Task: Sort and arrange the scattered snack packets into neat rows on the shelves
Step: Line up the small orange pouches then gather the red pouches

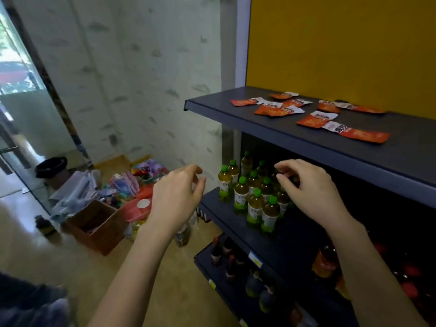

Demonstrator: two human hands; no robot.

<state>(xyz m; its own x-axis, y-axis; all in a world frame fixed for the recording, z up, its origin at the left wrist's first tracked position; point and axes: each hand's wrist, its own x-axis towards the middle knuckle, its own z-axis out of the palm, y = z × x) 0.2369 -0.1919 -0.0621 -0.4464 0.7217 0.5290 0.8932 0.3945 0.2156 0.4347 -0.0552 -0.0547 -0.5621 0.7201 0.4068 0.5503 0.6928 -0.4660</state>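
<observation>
Overhead, about nine orange-and-white packets (278,110) are scattered across the dark top shelf (354,147), lying flat at mixed angles, some overlapping, in front of a yellow back panel (342,48). No packet is touched by either hand. Both hands are raised below the shelf's front edge, empty, with fingers loosely curled and parted: the left hand (175,197) is held off the shelf's left end, the right hand (309,187) in front of the middle shelf (290,234). Green-capped bottles (254,197) are stood in a cluster on that middle shelf, just left of the right hand. Dark bottles (226,256) are seen on the lowest shelf. On the floor to the left, a cardboard box (96,226) is set beside a heap of mixed colourful goods (132,182).
</observation>
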